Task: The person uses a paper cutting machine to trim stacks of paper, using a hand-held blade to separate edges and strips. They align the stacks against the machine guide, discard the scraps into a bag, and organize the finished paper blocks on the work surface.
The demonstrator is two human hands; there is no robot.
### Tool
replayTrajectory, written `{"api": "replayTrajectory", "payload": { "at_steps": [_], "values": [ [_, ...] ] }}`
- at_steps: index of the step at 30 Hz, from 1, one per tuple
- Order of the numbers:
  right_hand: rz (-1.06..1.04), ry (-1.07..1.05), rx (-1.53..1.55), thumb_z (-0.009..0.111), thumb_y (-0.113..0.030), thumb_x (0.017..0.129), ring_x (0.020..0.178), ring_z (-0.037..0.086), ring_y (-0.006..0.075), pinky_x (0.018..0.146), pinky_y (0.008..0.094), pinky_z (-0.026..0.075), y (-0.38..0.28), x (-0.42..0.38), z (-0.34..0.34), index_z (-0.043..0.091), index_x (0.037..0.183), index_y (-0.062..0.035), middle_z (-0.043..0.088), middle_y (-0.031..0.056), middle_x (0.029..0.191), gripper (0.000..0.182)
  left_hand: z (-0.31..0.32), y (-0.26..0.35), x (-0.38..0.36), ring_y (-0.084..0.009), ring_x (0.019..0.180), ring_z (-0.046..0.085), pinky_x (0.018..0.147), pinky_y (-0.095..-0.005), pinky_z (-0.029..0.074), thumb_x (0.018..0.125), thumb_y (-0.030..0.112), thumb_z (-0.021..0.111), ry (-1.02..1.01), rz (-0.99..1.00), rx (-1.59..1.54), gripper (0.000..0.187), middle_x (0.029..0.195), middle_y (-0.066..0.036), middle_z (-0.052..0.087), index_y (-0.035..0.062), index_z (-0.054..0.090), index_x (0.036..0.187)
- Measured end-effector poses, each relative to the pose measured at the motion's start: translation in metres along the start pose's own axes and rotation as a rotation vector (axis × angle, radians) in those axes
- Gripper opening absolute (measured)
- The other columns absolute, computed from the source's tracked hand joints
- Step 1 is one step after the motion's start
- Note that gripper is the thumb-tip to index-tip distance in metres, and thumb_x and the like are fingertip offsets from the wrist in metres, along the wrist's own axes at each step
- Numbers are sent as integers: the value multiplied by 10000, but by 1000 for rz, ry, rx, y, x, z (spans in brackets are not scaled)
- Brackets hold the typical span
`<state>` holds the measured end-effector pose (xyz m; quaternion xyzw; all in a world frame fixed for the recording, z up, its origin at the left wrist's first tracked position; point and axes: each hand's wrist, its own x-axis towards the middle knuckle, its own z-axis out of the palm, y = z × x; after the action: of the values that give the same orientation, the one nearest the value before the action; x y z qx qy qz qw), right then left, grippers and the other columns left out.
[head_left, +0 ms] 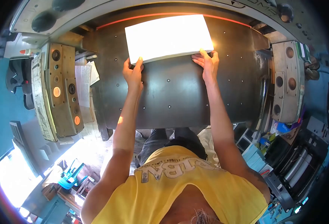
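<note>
A thick stack of white paper (pixel 168 37) lies at the far side of a dark machine table (pixel 168 93), brightly lit from above. My left hand (pixel 133 72) grips the stack's near left corner, thumb on top and fingers at the edge. At the near right corner, my right hand (pixel 208 62) pinches the stack with its thumb on top; some fingers reach along the near edge. Both arms stretch forward over the table. The stack's far edge sits close to a red line (pixel 172 15) across the table.
Machine side panels with round buttons stand at left (pixel 61 89) and right (pixel 285 82). The machine's upper beam (pixel 108 12) arches over the back. Loose papers (pixel 85 80) rest beside the left panel. A blue plastic chair (pixel 71 175) is on the floor, lower left.
</note>
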<state>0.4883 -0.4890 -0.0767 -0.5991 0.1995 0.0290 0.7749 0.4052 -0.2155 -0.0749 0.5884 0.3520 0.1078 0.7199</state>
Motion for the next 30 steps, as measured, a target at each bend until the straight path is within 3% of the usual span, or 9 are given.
{"api": "replayTrajectory", "payload": {
  "at_steps": [6, 13, 17, 18, 21, 25, 26, 29, 30],
  "values": [
    [-58, -29, 70, 688, -95, 907, 823, 741, 377, 714, 412, 658, 5, 40, 30, 340, 1217, 101, 638, 297, 1050, 506, 25, 17, 69, -200, 969, 641, 881, -389, 565, 876, 122, 812, 76, 90, -70, 520, 1098, -106, 669, -19, 582, 1321],
    [-136, -79, 88, 695, -95, 909, 816, 745, 400, 735, 429, 661, -6, 133, 74, 293, 1204, 123, 666, 296, 954, 545, 77, 55, 167, -233, 1003, 666, 901, -407, 586, 841, 122, 840, 72, 85, -51, 451, 1126, -118, 689, 4, 658, 1237],
    [-177, -99, 69, 694, -85, 910, 873, 738, 433, 801, 433, 659, -25, 163, 95, 406, 1094, 162, 659, 389, 989, 421, 101, 60, 207, -162, 885, 681, 725, -306, 594, 793, 123, 873, 135, 112, -72, 380, 1043, -94, 734, 15, 729, 1128],
    [-157, -170, 54, 698, -88, 908, 876, 738, 430, 810, 436, 658, -29, 177, 97, 380, 1125, 159, 656, 376, 1017, 457, 107, 63, 213, -169, 874, 686, 730, -309, 611, 794, 122, 871, 147, 112, -71, 371, 1050, -108, 730, 10, 733, 1120],
    [-127, -21, 51, 698, -92, 910, 891, 737, 425, 830, 444, 655, -41, 178, 112, 374, 1159, 163, 653, 361, 1032, 481, 114, 67, 225, -190, 897, 693, 756, -328, 626, 804, 125, 866, 162, 124, -22, 366, 1076, -129, 723, -5, 728, 1118],
    [-121, -135, 135, 736, -156, 925, 906, 735, 425, 838, 455, 651, -27, 187, 100, 373, 1204, 159, 643, 355, 1059, 555, 104, 59, 218, -234, 928, 701, 830, -363, 632, 805, 139, 869, 80, 110, -222, 426, 1112, -150, 703, -37, 686, 1147],
    [-111, -181, 118, 751, -197, 931, 928, 734, 420, 834, 454, 645, -26, 186, 96, 362, 1232, 154, 644, 352, 1062, 604, 104, 56, 212, -223, 854, 693, 756, -360, 616, 828, 180, 858, 192, 86, -208, 413, 1066, -170, 694, -37, 675, 1129],
    [-208, -38, 35, 753, -224, 934, 928, 735, 400, 843, 448, 637, -15, 155, 84, 385, 1266, 144, 657, 347, 1025, 617, 91, 33, 190, -213, 818, 675, 715, -381, 569, 864, 248, 828, 377, 494, 349, 330, 993, -139, 700, 1, 701, 1042],
    [-253, -2, -104, 766, -253, 929, 906, 739, 352, 817, 418, 629, -10, 142, 79, 408, 1277, 122, 681, 305, 987, 624, 91, 25, 176, -196, 796, 675, 681, -356, 556, 871, 264, 822, 223, 614, 412, 318, 975, -115, 712, 13, 708, 1029]
  ]
}}
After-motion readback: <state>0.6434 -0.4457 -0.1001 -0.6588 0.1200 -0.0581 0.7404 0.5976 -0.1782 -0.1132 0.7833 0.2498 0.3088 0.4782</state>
